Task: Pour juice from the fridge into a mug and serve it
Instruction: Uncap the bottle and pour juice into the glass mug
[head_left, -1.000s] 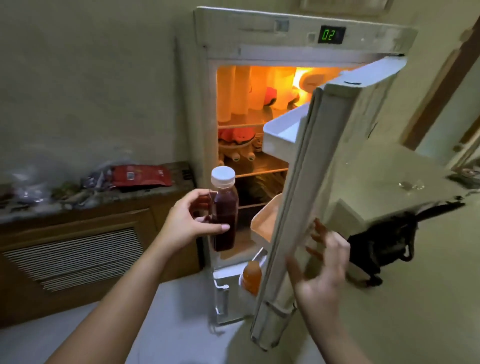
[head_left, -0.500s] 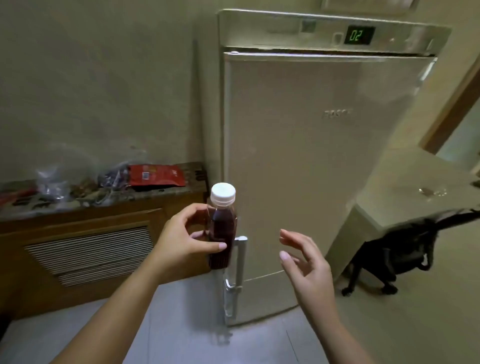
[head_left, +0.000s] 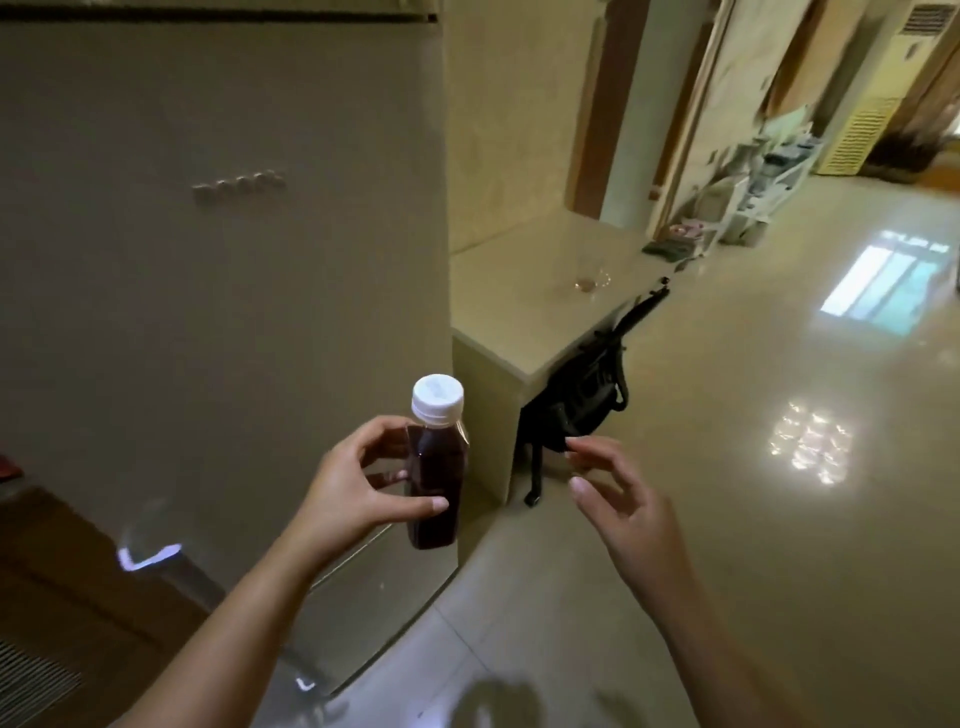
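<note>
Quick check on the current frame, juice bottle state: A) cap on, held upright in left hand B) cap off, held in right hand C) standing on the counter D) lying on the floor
A: the left hand wraps the juice bottle upright, its white cap in place, while the right hand is open and empty beside it.

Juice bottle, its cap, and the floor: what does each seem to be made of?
Juice bottle, held in the left hand: clear plastic by the look, since the dark red liquid shows through; glass cannot be ruled out. Cap: opaque white plastic, with a ribbed side. Floor: glossy pale tile or polished stone, mirroring window light, with thin joint lines near the fridge.
</note>
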